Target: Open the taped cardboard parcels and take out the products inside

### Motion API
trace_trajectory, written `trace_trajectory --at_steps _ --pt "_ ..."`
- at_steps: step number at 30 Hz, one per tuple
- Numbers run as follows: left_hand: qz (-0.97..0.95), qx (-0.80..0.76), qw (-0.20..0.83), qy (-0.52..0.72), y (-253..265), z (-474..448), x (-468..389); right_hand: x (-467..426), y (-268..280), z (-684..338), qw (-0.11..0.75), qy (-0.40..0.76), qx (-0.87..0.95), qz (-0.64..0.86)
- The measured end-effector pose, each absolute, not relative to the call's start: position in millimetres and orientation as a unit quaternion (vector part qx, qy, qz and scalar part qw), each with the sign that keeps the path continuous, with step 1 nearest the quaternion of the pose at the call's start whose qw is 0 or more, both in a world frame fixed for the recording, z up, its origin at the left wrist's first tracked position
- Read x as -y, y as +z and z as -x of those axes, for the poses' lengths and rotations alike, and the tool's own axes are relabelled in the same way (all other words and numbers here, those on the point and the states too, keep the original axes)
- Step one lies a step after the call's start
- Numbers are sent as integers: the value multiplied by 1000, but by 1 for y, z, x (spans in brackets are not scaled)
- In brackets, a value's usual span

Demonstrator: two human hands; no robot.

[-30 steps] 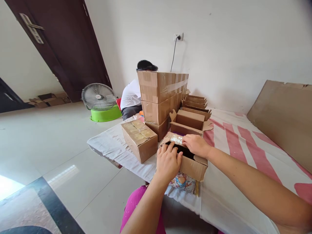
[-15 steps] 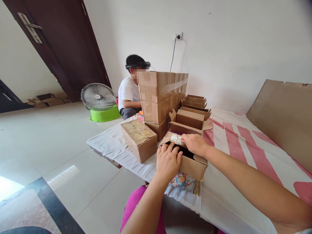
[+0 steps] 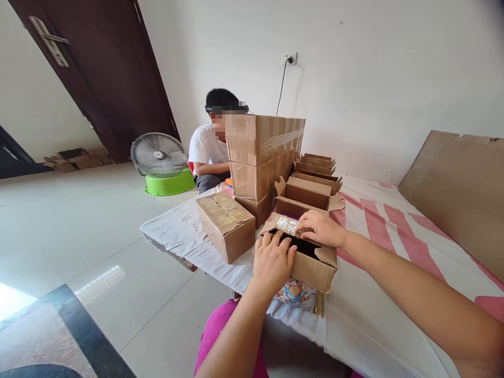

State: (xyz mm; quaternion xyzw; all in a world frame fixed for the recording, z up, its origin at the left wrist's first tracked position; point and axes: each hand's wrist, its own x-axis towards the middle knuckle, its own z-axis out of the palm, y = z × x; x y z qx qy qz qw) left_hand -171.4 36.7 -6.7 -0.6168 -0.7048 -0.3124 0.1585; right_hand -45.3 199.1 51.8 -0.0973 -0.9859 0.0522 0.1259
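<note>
An open cardboard box (image 3: 313,270) sits tilted in front of me, its inside dark. My left hand (image 3: 273,258) grips the box at its left side, fingers hooked over the rim into the opening. Clear tape (image 3: 287,224) covers part of the far flap. My right hand (image 3: 322,229) holds that flap's edge with bent fingers, just right of the tape. Under the box lies a cushion-like item with a colourful cartoon print (image 3: 296,294). To the left stands a closed, taped carton (image 3: 228,228).
Stacked taped cartons (image 3: 255,152) rise behind, with a row of open boxes (image 3: 309,191) beside them. A person in a white shirt (image 3: 202,144) sits beyond the stack. A fan (image 3: 159,155) stands on a green tub (image 3: 169,182). A large cardboard sheet (image 3: 457,184) leans at right.
My right hand has shifted slightly right along the far flap, and its fingers have changed position. My left hand stays on the box. The seated person's head has moved slightly right.
</note>
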Motion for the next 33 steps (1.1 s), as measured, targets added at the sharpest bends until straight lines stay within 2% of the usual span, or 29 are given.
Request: trace_trajectory --at_steps 6,11,19,21,27,33 --pt "617 706 155 -312 -6 171 -38 -189 46 53 135 -2 990 44" --pt "618 706 157 -309 -5 172 -38 -193 40 58 147 -51 986 55" --pt "620 712 153 -292 -6 172 -38 -199 41 73 120 -111 985 63" --pt "620 715 151 -287 -6 172 -37 -200 42 73 121 -98 986 66" --pt "617 719 145 -286 -4 173 -35 -209 54 60 126 35 988 80" --pt "615 720 142 -287 -5 172 -36 -213 55 46 122 59 990 46"
